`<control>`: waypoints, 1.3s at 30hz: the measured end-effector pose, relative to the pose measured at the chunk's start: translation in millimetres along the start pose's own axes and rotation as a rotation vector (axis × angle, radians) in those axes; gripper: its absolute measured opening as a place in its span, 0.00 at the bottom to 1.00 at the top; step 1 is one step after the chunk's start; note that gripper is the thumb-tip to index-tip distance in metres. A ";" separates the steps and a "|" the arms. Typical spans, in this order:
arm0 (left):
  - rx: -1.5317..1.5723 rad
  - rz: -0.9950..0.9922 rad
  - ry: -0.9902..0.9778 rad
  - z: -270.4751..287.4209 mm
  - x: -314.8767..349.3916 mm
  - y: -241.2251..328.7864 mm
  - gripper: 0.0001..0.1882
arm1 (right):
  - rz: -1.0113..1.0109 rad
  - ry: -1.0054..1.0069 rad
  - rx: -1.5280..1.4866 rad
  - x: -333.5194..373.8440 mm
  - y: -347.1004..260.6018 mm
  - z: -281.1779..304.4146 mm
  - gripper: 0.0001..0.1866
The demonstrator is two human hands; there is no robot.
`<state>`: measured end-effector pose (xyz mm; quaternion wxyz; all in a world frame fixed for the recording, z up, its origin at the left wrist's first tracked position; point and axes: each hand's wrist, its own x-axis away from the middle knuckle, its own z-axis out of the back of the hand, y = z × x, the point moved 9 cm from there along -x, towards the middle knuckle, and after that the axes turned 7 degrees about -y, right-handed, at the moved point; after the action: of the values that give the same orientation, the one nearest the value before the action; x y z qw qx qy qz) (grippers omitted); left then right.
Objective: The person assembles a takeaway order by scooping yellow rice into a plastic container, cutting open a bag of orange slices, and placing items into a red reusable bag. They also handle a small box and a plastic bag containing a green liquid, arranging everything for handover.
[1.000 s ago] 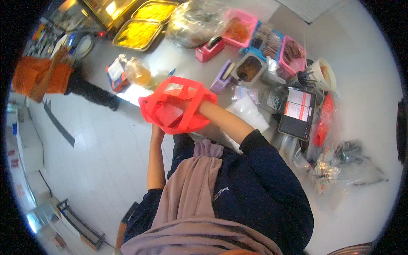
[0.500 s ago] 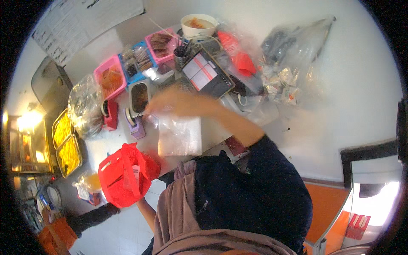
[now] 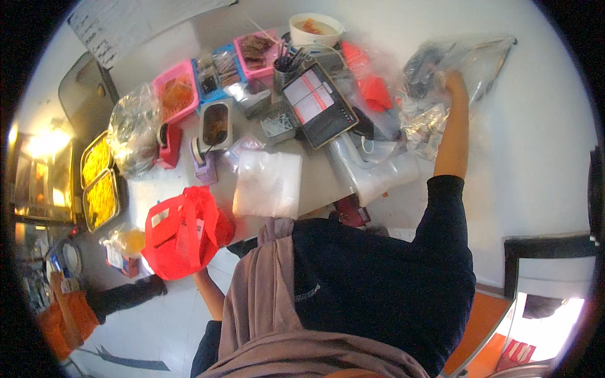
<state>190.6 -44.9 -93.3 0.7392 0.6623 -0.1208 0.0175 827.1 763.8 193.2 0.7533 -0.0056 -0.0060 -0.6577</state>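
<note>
A red fabric tote bag (image 3: 183, 234) with loop handles is at the table's front left edge. My left hand (image 3: 200, 276) holds it from beneath and behind, most of its fingers hidden by the bag. Up at the right, my right hand (image 3: 454, 82) reaches into a large clear plastic bag (image 3: 488, 60) hanging on the wall. Inside that bag are dark items and small wrapped packets (image 3: 425, 129). The right fingers are blurred and partly covered by plastic. A stack of clear plastic sleeves (image 3: 268, 183) lies in front of me, beside the tote.
A tablet (image 3: 318, 104) leans among pink tubs (image 3: 176, 91), a white bowl (image 3: 316, 30) and a metal container (image 3: 215, 125). Tape dispensers (image 3: 203, 160) stand by the sleeves. Trays of yellow food (image 3: 101, 198) are at left. A person in orange (image 3: 69, 321) is at lower left.
My right hand has moved from over the table's middle up and right to the hanging plastic bag. The left hand stays with the red tote bag.
</note>
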 end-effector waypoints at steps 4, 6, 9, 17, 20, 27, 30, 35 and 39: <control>-0.028 -0.094 0.237 42.7 20.0 37.4 0.20 | -0.071 0.515 -0.156 82.5 -45.2 84.9 0.23; -0.031 -0.233 0.348 48.7 32.6 83.3 0.20 | -0.115 0.669 -0.146 109.1 -11.0 114.3 0.20; 0.046 -0.509 0.361 53.4 75.3 182.2 0.19 | -0.120 0.669 -0.368 97.3 25.6 118.1 0.21; -0.927 -0.838 -0.112 -111.5 163.5 289.4 0.16 | 0.254 1.877 -0.952 319.3 -109.7 190.9 0.18; -1.012 -0.726 -0.094 -118.5 145.3 250.1 0.17 | 0.502 1.503 -1.313 315.6 -191.1 183.9 0.20; 0.060 -0.413 -0.061 -42.8 132.4 252.0 0.11 | 1.777 -0.039 -1.201 424.9 -508.8 92.0 0.11; 0.159 -0.490 0.015 -16.5 155.5 293.2 0.11 | 2.118 -0.303 -1.129 510.8 -577.5 55.4 0.14; 0.074 -0.396 -0.097 -8.9 167.9 320.6 0.16 | 2.377 -0.213 -0.383 604.8 -658.1 -60.9 0.14; 0.052 -0.346 -0.428 -26.5 166.7 331.7 0.14 | 1.881 -0.848 -0.239 597.7 -719.6 -172.4 0.12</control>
<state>294.9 -0.7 261.3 0.6717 0.6803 -0.1586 -0.2465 195.0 71.7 30.9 0.8929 -0.3134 -0.1985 0.2552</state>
